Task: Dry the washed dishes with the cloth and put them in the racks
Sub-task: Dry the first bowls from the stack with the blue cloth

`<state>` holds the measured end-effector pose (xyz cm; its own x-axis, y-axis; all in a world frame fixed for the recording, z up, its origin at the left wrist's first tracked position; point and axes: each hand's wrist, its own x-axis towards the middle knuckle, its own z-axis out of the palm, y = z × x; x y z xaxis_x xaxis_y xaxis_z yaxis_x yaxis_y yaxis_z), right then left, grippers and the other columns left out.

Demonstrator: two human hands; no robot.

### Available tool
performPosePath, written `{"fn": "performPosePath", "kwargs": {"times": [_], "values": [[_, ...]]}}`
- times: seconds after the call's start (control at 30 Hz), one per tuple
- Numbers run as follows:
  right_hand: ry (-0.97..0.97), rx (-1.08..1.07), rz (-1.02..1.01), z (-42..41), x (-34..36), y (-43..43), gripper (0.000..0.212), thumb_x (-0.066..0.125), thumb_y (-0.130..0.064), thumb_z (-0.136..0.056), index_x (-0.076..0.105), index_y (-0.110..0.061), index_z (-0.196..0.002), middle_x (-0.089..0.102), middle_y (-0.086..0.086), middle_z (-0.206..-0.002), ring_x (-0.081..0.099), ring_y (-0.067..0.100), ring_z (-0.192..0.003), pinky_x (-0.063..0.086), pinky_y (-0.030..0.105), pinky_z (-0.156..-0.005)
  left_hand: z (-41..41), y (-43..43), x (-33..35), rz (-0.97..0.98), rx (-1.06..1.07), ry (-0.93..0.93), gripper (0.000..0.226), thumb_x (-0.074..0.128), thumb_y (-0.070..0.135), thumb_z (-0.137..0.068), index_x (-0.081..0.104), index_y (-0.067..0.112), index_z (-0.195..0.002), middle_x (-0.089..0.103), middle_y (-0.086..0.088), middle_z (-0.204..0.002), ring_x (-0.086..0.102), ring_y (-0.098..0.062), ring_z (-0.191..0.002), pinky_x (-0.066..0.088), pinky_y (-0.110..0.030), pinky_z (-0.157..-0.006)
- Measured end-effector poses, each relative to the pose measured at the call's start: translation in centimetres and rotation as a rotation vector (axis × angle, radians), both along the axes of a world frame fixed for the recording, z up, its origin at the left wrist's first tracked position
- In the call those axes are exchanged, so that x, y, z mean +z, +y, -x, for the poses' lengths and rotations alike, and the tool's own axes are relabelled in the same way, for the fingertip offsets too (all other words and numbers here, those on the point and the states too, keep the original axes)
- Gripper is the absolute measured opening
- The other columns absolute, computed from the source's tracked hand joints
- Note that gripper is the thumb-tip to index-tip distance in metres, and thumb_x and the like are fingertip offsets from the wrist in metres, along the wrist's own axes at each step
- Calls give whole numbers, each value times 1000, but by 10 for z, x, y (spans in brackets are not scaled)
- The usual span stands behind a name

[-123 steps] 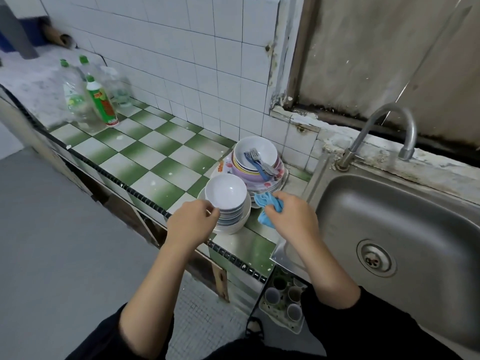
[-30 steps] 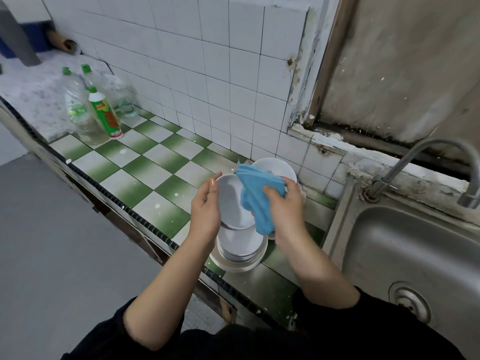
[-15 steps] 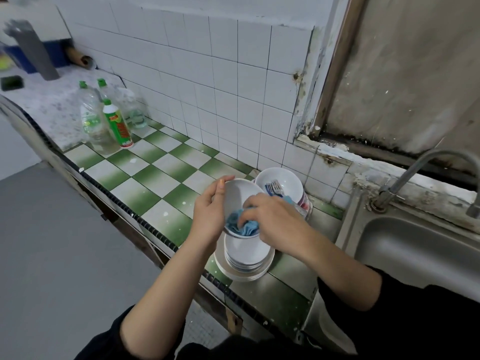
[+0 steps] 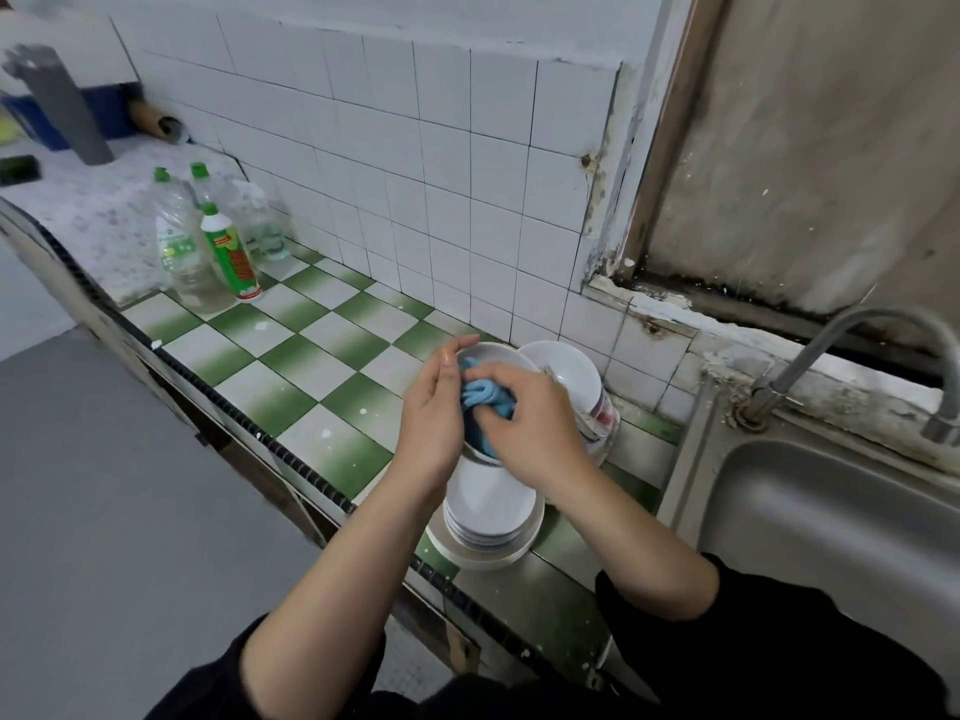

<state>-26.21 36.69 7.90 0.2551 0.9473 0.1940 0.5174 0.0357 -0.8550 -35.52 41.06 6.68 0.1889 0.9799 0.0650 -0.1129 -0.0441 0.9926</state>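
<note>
My left hand (image 4: 431,423): cupped round the outer wall of a white bowl (image 4: 501,354), holding it tilted above the worktop (image 4: 311,366). My right hand (image 4: 530,433): fingers bunched on the blue cloth (image 4: 485,394), pressing it inside that bowl. At 6 o'clock, just beneath: stack of white bowls (image 4: 488,511). At 2 o'clock: pile of dishes (image 4: 571,371), bowl on top. At 4 o'clock: steel sink (image 4: 831,511). At 10 o'clock: detergent bottles (image 4: 228,257).
</note>
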Motion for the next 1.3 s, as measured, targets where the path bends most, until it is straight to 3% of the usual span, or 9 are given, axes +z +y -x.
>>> {"fn": "performPosePath", "kwargs": {"times": [0.1,0.2,0.4,0.6,0.8,0.93,1.07,1.2,1.3], "values": [[32,151,93,-6,-2,2,38,62,4,-84,74,-22,-109,73,2,-105,67,16,-98,52,30,-93,9,6,5,98,-16,-24,36,31,25,-106,67,26,-105,68,-12,-99,65,-28,-95,53,-40,-88],[104,-15,-34,-10,0,6,36,62,6,-84,76,-20,-105,72,-3,-106,66,13,-100,50,30,-97,8,3,9,75,-80,-20,36,30,26,-107,65,19,-112,69,-14,-109,66,-28,-102,53,-38,-89],[-279,398,181,-20,20,-1,54,46,10,-78,78,-29,-94,73,4,-89,63,25,-81,51,31,-77,17,10,12,214,-65,-19,36,33,28,-106,68,17,-108,68,-8,-94,64,-24,-88,55,-33,-72],[-106,7,-12,-16,13,5,43,49,11,-82,77,-17,-98,65,-10,-87,60,10,-82,39,3,-71,5,0,15,231,-136,-30,35,31,23,-106,66,17,-103,71,-7,-94,67,-15,-81,53,-24,-68],[-568,661,293,-40,35,7,55,43,14,-74,77,-24,-94,70,4,-94,60,17,-86,48,28,-76,15,7,17,240,-109,196,34,34,28,-106,66,23,-98,62,-6,-91,55,-23,-78,43,-26,-57],[-737,609,123,-61,41,29,54,47,14,-71,77,-22,-97,72,0,-104,63,21,-97,51,38,-86,14,1,20,346,-170,214,34,33,32,-106,66,23,-102,67,-7,-94,60,-24,-70,46,-24,-53],[-817,661,-37,-44,21,22,49,44,2,-70,76,-18,-101,73,1,-108,66,28,-102,54,47,-85,12,5,23,381,-232,221,36,31,30,-106,65,21,-97,67,-13,-98,61,-30,-84,52,-42,-73],[-711,711,251,-51,26,14,54,44,7,-74,77,-32,-93,73,7,-96,67,24,-83,56,41,-74,17,12,26,375,-154,228,37,36,32,-105,69,24,-90,65,-8,-92,59,-26,-77,50,-32,-65],[-475,707,314,-68,49,16,53,45,12,-78,77,-29,-85,69,2,-77,61,8,-58,46,17,-57,16,9,27,406,-194,189,34,37,31,-104,69,23,-97,67,-11,-96,62,-27,-80,51,-28,-60]]}}
